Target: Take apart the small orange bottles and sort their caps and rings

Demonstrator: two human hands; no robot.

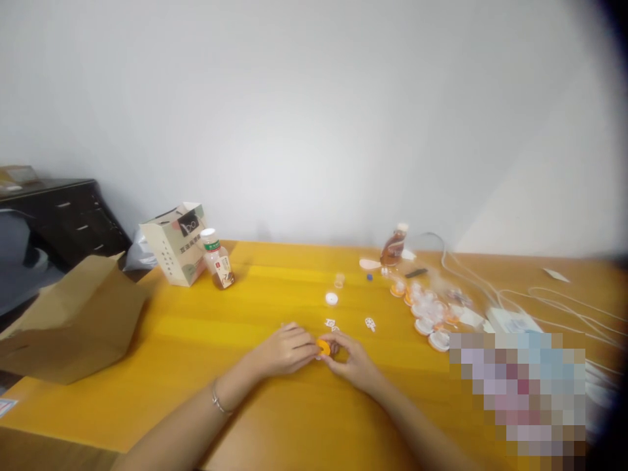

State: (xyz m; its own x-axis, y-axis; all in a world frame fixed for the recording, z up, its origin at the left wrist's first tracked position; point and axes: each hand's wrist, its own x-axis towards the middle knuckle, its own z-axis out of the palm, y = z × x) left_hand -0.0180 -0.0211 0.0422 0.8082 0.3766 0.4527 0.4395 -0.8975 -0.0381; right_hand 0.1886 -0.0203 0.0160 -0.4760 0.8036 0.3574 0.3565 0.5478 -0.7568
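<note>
Between my two hands, low over the wooden table, is a small round orange piece with some white at its lower edge. The fingers of my left hand close on its left side. My right hand pinches it from the right with thumb and fingers. Just beyond lie small white cut-out pieces, and another white cut-out piece sits to their right. Farther back are a white disc and a pale ring-like piece, both blurred.
On the right lies a cluster of white-and-orange round pieces, near a brown bottle and white cables. At left stand a printed carton, a white-capped bottle and an open cardboard box. A blurred-out patch covers the lower right.
</note>
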